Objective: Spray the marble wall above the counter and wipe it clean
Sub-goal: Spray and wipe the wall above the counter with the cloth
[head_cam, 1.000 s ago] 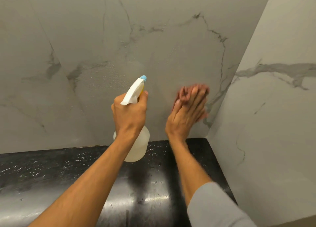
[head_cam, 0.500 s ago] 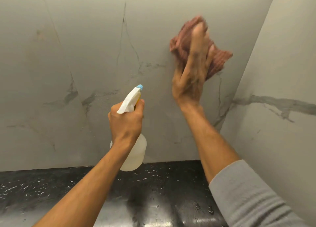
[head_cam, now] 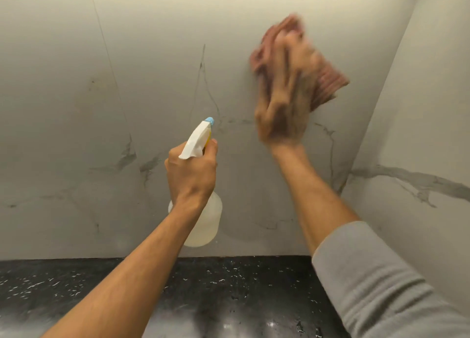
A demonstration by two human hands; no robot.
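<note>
**Cloth high on the marble, bottle held at the ready**

The right hand [head_cam: 282, 101] is raised high against the marble wall [head_cam: 127, 83], close to the corner where it meets the side wall [head_cam: 419, 134]. Its palm lies on a pinkish-brown cloth [head_cam: 328, 85]. The hand is blurred, but its fingers [head_cam: 284, 52] look stretched out and point upward, pressing the cloth flat to the stone rather than curling round it. Cloth shows above the fingertips and out to the right of the hand. The forearm climbs steeply from a grey sleeve [head_cam: 376, 286] pushed up past the wrist.

The left hand [head_cam: 192, 174] is lower and further left, with its arm reaching out over the dark speckled surface [head_cam: 229, 281]. It grips the neck of a spray bottle [head_cam: 203, 223], one finger forward at the trigger. The white head and its blue nozzle [head_cam: 209, 120] point up at the wall. The pale body hangs below the fist, above the surface's back edge and clear of it.
</note>
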